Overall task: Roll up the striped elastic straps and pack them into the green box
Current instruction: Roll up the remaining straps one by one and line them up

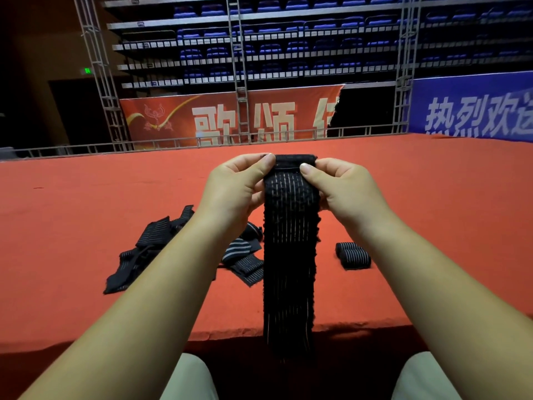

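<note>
A black elastic strap with thin pale stripes (pixel 290 255) hangs straight down from both hands, raised above the red surface. My left hand (pixel 233 189) pinches its top left corner with the thumb on the front. On the other side my right hand (pixel 343 189) pinches the top right corner the same way. The top end looks folded over into the start of a roll. The strap's lower end drops past the stage edge. Two rolled straps (pixel 353 255) lie together to the right. No green box is in view.
A loose heap of unrolled striped straps (pixel 155 241) lies left of centre on the red cloth surface (pixel 72 212), partly behind my left forearm. The surface's front edge (pixel 230 333) runs just below the straps. Metal trusses, banners and blue seats stand far behind.
</note>
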Motion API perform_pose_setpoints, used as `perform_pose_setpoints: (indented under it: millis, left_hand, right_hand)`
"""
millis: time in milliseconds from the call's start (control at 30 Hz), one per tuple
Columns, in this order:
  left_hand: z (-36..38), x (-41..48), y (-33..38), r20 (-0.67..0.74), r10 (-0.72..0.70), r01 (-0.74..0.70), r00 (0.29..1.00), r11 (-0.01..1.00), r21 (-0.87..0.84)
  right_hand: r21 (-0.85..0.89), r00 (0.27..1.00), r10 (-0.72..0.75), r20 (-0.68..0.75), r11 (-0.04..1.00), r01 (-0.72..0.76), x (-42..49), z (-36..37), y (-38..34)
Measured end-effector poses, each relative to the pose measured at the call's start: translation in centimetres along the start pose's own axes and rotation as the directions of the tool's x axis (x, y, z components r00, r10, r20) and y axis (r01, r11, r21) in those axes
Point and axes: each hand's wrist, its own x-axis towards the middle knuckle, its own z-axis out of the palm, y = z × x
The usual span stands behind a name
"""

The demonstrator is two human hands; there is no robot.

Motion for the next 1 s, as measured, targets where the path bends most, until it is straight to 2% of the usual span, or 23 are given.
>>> perform_pose_setpoints:
  millis: [400,667,833,1000]
  left_hand:
    - [-2.7,1.6,-7.5,-0.055,-0.101,0.106,0.993,0.991,0.086]
    - [-5.7,3.1,-13.2,-0.014,-0.212,0.212,0.977,0.97,0.115]
    - [-6.5,3.8,-16.8,0.009,-0.27,0.261,0.963,0.936,0.235]
    - [-6.8,3.7,-20.8,-0.017,-0.321,0.295,0.947,0.845,0.445]
  right_hand:
    - [-0.046,0.997,0.082,0.003,0.996,-0.082,0.4,1.1,6.7]
    - [-0.051,0.988,0.129,-0.087,0.99,-0.133,1.9,1.6,13.6]
    - [-0.009,0.981,0.155,-0.12,0.988,-0.157,3.2,1.3,16.6]
    - [-0.044,0.966,0.165,-0.199,0.983,-0.177,4.3,0.9,19.3]
